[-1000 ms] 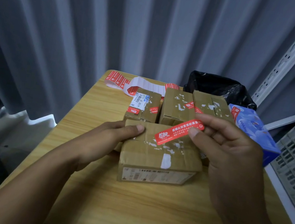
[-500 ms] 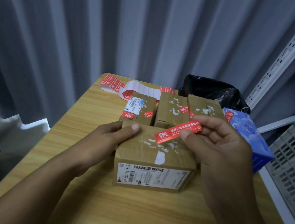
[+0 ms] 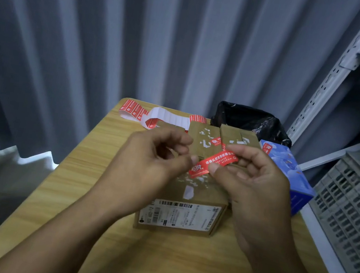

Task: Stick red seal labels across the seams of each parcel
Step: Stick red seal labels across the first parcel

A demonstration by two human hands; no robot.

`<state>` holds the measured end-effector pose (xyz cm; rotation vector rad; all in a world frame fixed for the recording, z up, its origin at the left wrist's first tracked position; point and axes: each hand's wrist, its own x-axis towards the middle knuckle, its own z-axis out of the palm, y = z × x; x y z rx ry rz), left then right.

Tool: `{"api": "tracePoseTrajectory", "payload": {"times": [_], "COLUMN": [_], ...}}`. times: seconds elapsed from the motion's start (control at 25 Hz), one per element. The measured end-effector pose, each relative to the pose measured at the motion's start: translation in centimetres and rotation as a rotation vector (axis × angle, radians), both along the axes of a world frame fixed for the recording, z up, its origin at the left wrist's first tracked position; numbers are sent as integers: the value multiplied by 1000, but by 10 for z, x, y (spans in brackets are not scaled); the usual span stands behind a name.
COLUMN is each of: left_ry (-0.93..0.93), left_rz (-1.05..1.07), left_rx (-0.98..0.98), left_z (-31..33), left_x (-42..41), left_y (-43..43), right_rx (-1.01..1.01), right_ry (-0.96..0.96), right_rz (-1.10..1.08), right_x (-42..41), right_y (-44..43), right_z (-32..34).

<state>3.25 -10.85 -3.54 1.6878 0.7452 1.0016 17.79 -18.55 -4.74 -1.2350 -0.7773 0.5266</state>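
Label (image 3: 213,164) pinched in R hand (image 3: 257,198), L hand (image 3: 152,162) touching end, over parcel (image 3: 184,216).

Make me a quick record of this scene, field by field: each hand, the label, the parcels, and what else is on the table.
right hand: pinches the red seal label between thumb and fingers, above the front parcel
left hand: fingers curled, thumb tip at the label's left end; grip unclear
label state: tilted, not yet stuck down
front parcel: brown carton on the table, barcode sticker facing the person
rear parcels: one shows a red seal
also on table: label strip, blue box
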Motion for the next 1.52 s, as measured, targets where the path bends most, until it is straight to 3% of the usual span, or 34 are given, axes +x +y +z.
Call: {"api": "tracePoseTrajectory", "payload": {"times": [0.08, 0.24, 0.56, 0.8, 1.16, 1.32, 1.52], "left_ry": [6, -61, -205, -176, -272, -239, -190], "left_rz": [-93, -58, -112, -169, -195, -160, -182], "left_rx": [-94, -177, -317, -380, -560, -491, -455], "left_z": [-4, -8, -1, 2, 21, 32, 43], "left_x": [3, 2, 8, 9, 32, 47, 67], "left_y": [-3, -9, -23, -20, 3, 17, 45], "right_rx": [21, 28, -10, -5, -67, -94, -169], "right_ry": [36, 89, 3, -8, -263, -414, -297], "right_rz": [25, 88, 90, 65, -135, -138, 40], "right_x": [-2, -7, -16, -14, 3, 19, 39], "right_y": [-5, -13, -16, -17, -3, 11, 32], "right_z": [3, 7, 7, 11, 20, 29, 48]}}
